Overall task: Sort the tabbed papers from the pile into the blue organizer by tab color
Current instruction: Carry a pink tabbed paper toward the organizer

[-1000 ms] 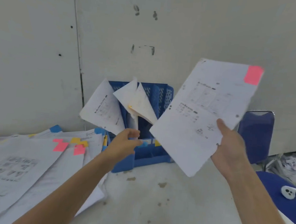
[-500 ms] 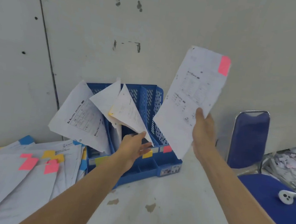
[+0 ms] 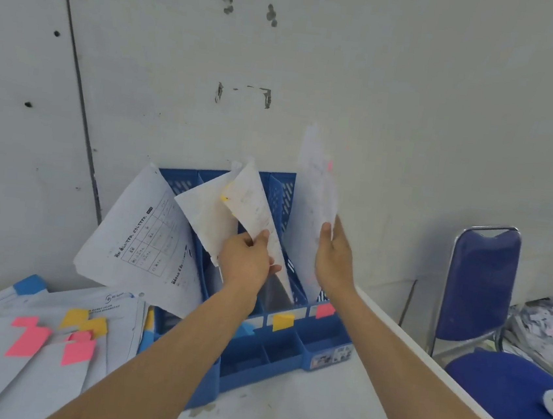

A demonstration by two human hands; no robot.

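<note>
Gripping a pink-tabbed paper (image 3: 316,193) in the right hand (image 3: 334,263) — upright at the rightmost slot of the blue organizer (image 3: 287,350). Pinching a yellow-tabbed sheet (image 3: 255,203) in the middle slot with the left hand (image 3: 245,262).

Left hand (image 3: 245,264): bare forearm extended forward, fingers curled, pinching yellow-tabbed sheet (image 3: 255,203). Right hand (image 3: 335,260): bare forearm extended forward, just beside left hand, thumb and fingers pinching lower edge of upright pink-tabbed sheet (image 3: 315,186).
</note>
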